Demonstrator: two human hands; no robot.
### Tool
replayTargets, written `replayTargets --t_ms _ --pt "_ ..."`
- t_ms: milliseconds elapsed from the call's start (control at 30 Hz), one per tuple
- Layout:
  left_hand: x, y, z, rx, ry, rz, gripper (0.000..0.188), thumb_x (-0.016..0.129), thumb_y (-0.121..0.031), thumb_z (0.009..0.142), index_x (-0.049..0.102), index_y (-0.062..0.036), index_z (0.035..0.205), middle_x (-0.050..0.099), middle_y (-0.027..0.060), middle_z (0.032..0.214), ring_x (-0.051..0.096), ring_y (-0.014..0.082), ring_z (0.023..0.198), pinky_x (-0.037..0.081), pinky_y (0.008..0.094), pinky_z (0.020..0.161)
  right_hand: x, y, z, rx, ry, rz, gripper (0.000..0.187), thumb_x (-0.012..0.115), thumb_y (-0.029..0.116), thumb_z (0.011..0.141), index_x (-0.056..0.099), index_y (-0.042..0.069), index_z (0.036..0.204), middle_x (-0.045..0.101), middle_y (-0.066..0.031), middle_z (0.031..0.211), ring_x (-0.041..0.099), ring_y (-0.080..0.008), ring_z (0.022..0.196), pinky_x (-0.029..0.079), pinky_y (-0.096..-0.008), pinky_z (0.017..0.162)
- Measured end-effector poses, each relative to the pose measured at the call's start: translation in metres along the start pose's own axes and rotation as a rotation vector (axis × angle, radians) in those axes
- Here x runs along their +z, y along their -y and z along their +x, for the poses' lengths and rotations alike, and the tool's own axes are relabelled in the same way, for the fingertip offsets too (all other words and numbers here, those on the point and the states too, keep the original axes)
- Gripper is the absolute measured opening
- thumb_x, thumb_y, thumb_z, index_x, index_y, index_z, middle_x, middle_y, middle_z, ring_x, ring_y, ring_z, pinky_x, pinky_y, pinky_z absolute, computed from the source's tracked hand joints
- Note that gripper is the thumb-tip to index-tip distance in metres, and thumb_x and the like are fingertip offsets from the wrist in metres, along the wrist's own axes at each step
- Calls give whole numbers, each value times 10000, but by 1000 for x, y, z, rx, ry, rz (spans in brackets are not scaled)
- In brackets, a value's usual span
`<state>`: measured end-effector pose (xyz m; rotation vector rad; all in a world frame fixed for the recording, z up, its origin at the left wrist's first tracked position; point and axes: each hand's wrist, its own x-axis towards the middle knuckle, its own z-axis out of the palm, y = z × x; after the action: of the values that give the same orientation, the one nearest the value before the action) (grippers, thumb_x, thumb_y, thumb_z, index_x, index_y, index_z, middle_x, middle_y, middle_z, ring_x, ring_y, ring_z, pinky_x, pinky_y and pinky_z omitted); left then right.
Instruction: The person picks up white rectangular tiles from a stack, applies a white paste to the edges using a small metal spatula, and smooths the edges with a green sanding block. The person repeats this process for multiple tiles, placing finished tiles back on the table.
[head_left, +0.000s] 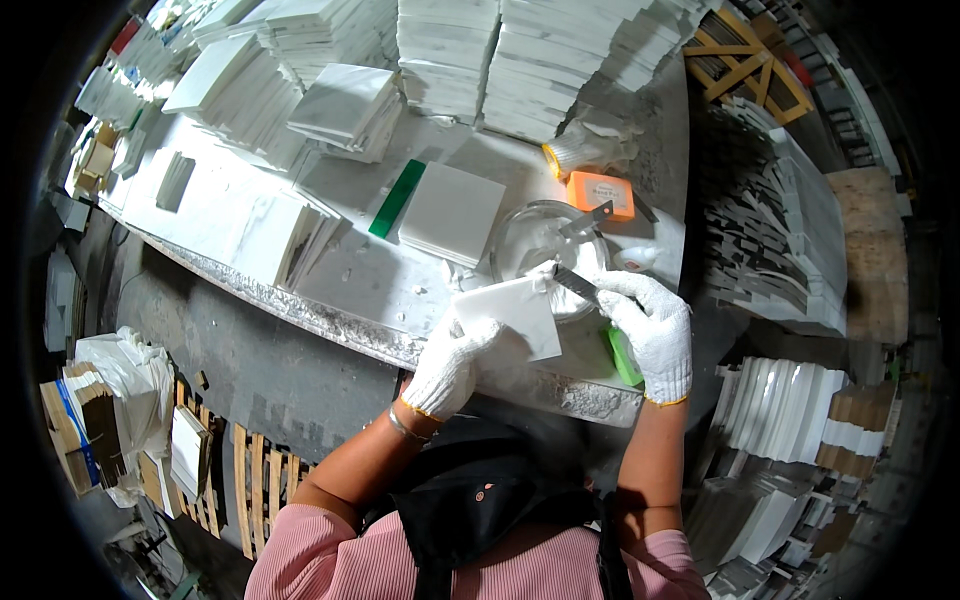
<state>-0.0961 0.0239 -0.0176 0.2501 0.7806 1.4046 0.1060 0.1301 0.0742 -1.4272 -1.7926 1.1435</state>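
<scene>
My left hand [447,366], in a white knit glove, grips a square white marble tile [517,318] by its near left edge, tilted above the table's front edge. In my gloved right hand [650,328] is a flat metal scraper blade [576,286], its tip at the tile's upper right corner with a dab of white paste. Just beyond the tile stands a round clear bowl [512,240] of white paste. A second metal blade [588,219] leans in this bowl. Partly hidden by my right hand, a bright green block [624,357] lies on the table.
Left of the bowl, a short stack of square tiles [453,212] sits beside a dark green strip [397,198]. Behind the bowl are an orange box [601,195] and a crumpled glove [592,150]. Tall tile stacks [540,70] line the table's back. Slatted wooden pallets [262,478] lie on the floor.
</scene>
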Motion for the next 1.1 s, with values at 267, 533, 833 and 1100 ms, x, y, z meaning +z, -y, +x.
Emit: replayTargets --t_ms 267,533,833,1100 --pt "-3 0 1 -51 -8 -43 516 718 -126 883 504 -9 1338 624 80 1205 611 183 1078 507 344 947 0 2 -2 -10 -5 -12 196 707 28 835 736 -12 1025 744 -129 968 699 -182 877 538 -302 803" --pt "-3 2 1 -15 -18 -14 424 663 -126 921 534 1 1303 651 79 1110 630 173 990 517 321 877 -1 -5 2 -65 -57 -98 183 704 46 838 737 -3 1012 737 -140 966 707 -219 870 538 -314 795" --pt "-5 3 1 -39 -37 -25 493 705 -110 892 517 -9 1336 633 69 1169 608 169 1061 497 333 948 4 -26 7 -228 -64 -492 182 701 67 845 736 26 1018 722 -137 964 703 -247 862 535 -321 776" --pt "-6 3 0 -54 -12 -38 432 669 -110 918 526 -10 1313 644 77 1133 628 184 1015 519 347 918 -6 -36 8 100 -262 -242 156 740 216 869 726 70 924 706 -81 846 668 -178 776 518 -309 742"
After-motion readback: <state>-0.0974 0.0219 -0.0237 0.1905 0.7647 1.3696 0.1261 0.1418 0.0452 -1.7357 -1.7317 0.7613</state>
